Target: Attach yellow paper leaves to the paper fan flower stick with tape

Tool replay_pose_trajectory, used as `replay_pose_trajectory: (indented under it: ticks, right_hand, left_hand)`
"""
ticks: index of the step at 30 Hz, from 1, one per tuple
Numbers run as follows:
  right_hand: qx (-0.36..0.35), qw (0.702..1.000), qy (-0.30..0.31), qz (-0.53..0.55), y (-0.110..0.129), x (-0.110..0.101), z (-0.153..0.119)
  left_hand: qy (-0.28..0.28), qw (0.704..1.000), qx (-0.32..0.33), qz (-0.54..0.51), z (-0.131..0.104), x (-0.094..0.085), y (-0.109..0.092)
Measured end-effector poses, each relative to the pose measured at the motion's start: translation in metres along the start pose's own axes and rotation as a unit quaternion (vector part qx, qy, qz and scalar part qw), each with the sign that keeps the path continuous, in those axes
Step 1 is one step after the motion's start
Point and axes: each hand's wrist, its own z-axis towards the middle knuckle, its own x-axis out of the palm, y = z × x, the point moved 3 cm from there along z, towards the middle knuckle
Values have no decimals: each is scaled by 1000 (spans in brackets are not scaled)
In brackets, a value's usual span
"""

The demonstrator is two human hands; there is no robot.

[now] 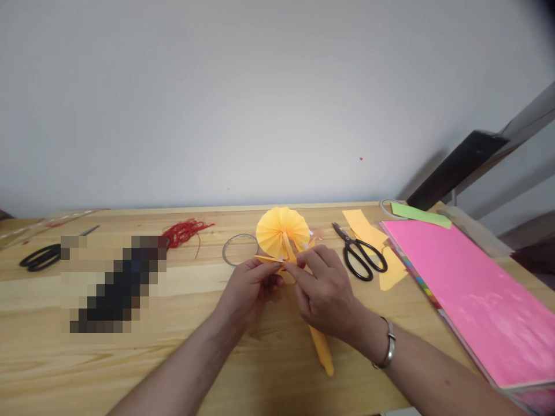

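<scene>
A round pleated fan of yellow-orange paper (281, 225) lies in the middle of the table, just beyond my hands. My left hand (251, 286) pinches a narrow folded piece of the same paper (266, 259) between thumb and fingers. Close against it, my right hand (321, 283) has its thumb and index finger at the same spot, where a small whitish bit shows. What those right fingertips hold is hidden. From under my right hand a rolled yellow-orange paper stick (321, 349) runs toward me.
Black-handled scissors (364, 254) lie on yellow paper scraps (392, 268) at right, beside pink paper sheets (472, 294). A ring-shaped tape roll (225, 251), red thread (186, 231), a blurred dark object (117, 289) and other scissors (41, 257) are leftward. A wall stands behind.
</scene>
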Motion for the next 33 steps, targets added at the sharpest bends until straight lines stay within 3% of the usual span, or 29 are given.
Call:
replay_pose_trajectory:
  ticks: [21, 33]
  right_hand:
    - [125, 985, 18, 116, -6, 9, -1]
    - [136, 986, 4, 98, -9, 6, 0]
  left_hand:
    - [-24, 1000, 3, -2, -1, 2, 2]
    - [-22, 1000, 3, 5, 0, 0, 3]
